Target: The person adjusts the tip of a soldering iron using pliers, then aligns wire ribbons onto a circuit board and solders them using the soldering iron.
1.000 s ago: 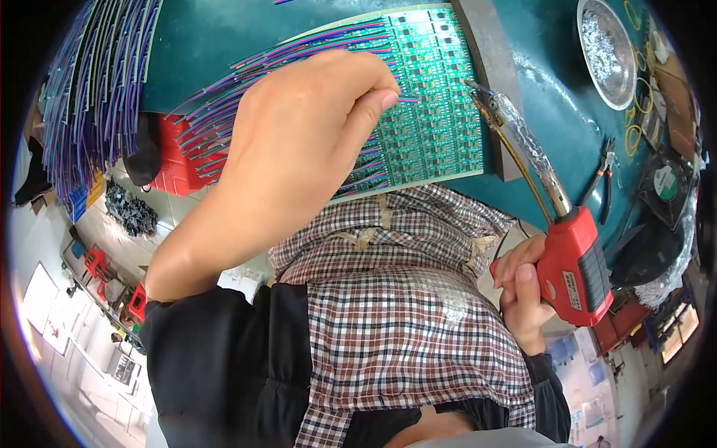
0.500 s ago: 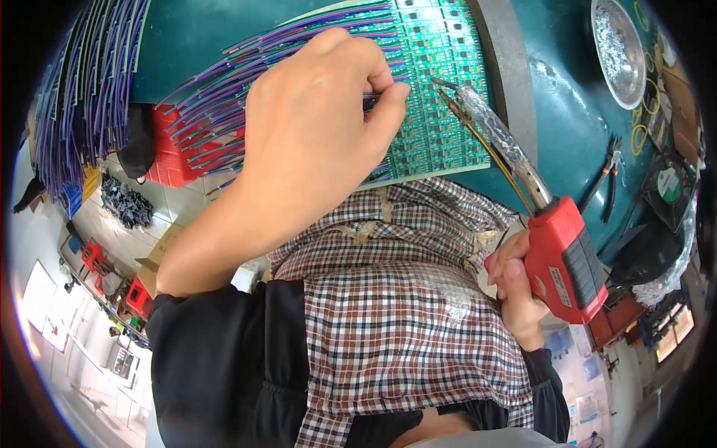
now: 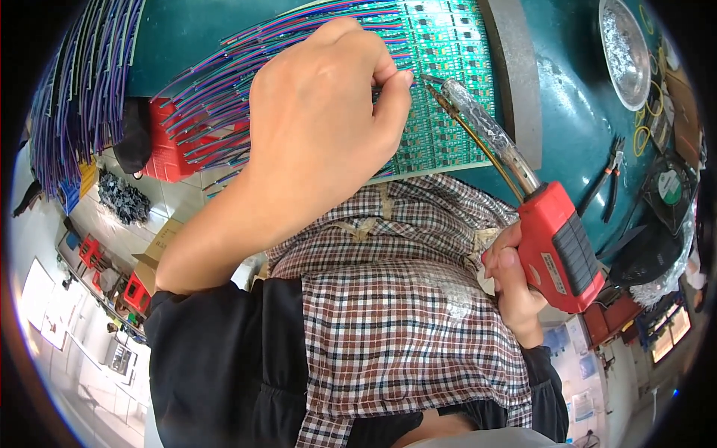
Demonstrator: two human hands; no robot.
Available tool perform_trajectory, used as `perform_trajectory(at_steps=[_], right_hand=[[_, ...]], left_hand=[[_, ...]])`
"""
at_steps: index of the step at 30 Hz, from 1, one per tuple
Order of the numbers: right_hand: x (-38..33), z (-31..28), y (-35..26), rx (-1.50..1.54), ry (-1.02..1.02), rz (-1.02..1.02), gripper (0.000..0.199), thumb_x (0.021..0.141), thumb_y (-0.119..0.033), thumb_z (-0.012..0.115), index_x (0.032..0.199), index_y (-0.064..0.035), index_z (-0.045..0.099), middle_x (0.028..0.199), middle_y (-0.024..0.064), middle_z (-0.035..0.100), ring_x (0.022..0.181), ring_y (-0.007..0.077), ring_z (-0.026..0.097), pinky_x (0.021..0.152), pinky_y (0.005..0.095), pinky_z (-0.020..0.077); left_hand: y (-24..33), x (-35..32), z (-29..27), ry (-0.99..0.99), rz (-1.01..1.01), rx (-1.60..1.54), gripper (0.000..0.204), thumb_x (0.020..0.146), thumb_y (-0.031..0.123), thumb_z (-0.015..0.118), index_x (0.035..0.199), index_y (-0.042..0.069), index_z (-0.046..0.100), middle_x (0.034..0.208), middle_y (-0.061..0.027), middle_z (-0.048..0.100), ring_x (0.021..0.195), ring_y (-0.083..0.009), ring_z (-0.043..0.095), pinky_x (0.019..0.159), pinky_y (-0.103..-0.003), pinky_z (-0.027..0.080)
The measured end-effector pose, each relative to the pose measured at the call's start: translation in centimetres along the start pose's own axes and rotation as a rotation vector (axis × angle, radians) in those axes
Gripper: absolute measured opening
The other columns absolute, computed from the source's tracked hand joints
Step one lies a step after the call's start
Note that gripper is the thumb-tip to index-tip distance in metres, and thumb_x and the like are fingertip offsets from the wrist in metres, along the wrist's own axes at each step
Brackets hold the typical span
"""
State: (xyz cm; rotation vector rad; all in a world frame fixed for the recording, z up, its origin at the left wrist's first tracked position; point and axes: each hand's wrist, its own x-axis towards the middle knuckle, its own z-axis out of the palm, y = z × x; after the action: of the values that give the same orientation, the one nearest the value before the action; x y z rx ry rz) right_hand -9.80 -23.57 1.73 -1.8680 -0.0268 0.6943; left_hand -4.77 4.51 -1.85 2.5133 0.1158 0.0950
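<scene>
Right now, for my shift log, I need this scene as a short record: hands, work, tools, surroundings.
Left hand: thumb and finger pinched over the wires; what they grip is hidden
Right hand: holds a red soldering gun, its tip close to the left hand
Work: green circuit-board panel, wires stretching out to its left
Beside panel: grey bar along its right edge
Further right: silver bowl holding pale scraps; pliers with orange-and-black handles

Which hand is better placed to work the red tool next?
Probably the right hand: it grips the red soldering gun, whose tip points toward the green circuit boards. The left hand pinches near that tip.
</scene>
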Motion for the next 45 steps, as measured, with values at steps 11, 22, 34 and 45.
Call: perform_trajectory(at_steps=[11, 22, 34, 45], right_hand=[[0.3, 0.5, -0.6, 0.050, 0.031, 0.037, 0.017, 0.097, -0.014, 0.063, 0.099, -0.0032, 0.050, 0.071, 0.0073, 0.053, 0.052, 0.0098, 0.045, 0.050, 0.0243, 0.0404], [-0.2, 0.1, -0.6, -0.025, 0.059, 0.005, 0.022, 0.097, -0.018, 0.066, 0.102, -0.0012, 0.052, 0.070, 0.0070, 0.053, 0.053, 0.0096, 0.045, 0.050, 0.0252, 0.0411], [-0.3, 0.1, -0.5, -0.031, 0.045, 0.036, 0.022, 0.097, -0.019, 0.066, 0.099, -0.0027, 0.051, 0.073, 0.0073, 0.053, 0.057, 0.0110, 0.047, 0.051, 0.0251, 0.0420], [-0.5, -0.3, -0.5, -0.066, 0.015, 0.049, 0.021, 0.096, -0.017, 0.066, 0.100, -0.0027, 0.051, 0.074, 0.0079, 0.054, 0.058, 0.0113, 0.049, 0.050, 0.0251, 0.0428]], left_hand=[[0.0, 0.1, 0.0, -0.004, -0.007, 0.010, 0.021, 0.087, 0.013, 0.078, 0.074, 0.004, 0.064, 0.074, -0.0038, 0.060, 0.061, -0.0149, 0.063, 0.057, -0.028, 0.051], [0.7, 0.2, -0.3, -0.030, -0.077, -0.062, 0.020, 0.086, 0.013, 0.079, 0.075, 0.003, 0.065, 0.075, -0.0034, 0.060, 0.062, -0.0144, 0.063, 0.057, -0.027, 0.051], [0.7, 0.2, -0.2, -0.019, -0.081, -0.046, 0.022, 0.086, 0.013, 0.078, 0.073, 0.003, 0.064, 0.073, -0.0034, 0.058, 0.060, -0.0143, 0.061, 0.055, -0.028, 0.050], [0.6, 0.1, -0.1, 0.003, -0.043, -0.036, 0.024, 0.087, 0.012, 0.077, 0.072, 0.003, 0.061, 0.071, -0.0051, 0.056, 0.057, -0.0161, 0.059, 0.052, -0.029, 0.046]])
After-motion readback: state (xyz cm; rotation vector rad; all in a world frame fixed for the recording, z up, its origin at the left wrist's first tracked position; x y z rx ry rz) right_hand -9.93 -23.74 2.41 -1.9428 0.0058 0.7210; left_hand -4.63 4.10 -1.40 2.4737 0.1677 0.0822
